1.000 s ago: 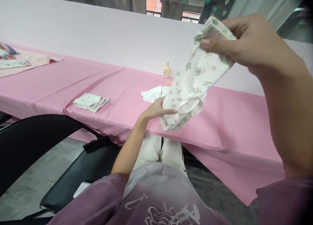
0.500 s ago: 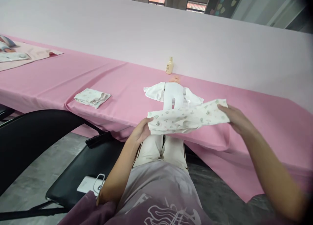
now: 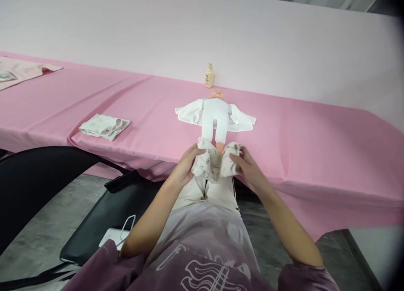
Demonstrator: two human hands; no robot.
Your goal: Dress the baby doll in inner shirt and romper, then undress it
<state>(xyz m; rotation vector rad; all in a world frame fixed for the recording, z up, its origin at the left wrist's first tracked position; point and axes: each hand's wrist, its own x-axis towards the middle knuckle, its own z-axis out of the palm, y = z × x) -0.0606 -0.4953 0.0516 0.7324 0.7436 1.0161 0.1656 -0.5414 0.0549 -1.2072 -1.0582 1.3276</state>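
Observation:
A white printed cloth, with small patterns on it, is bunched between my two hands above my lap. My left hand grips its left end, thumb on top. On the other end, the fingers of my right hand are closed. Just beyond the cloth a baby doll in white leggings lies on its back, legs toward me. A white garment is spread out on both sides under it. One orange-toned foot of the doll shows; the other is hidden behind the cloth.
A pink tablecloth covers the table. A pump bottle stands beyond the doll's head, near the white wall. Folded cloth lies to the left, and a pale pink mat farther left. A black chair holds a white phone.
My hands have come together, the right one moving left, so the cloth that was stretched wide between them is now gathered and folded. The camera view has shifted slightly.

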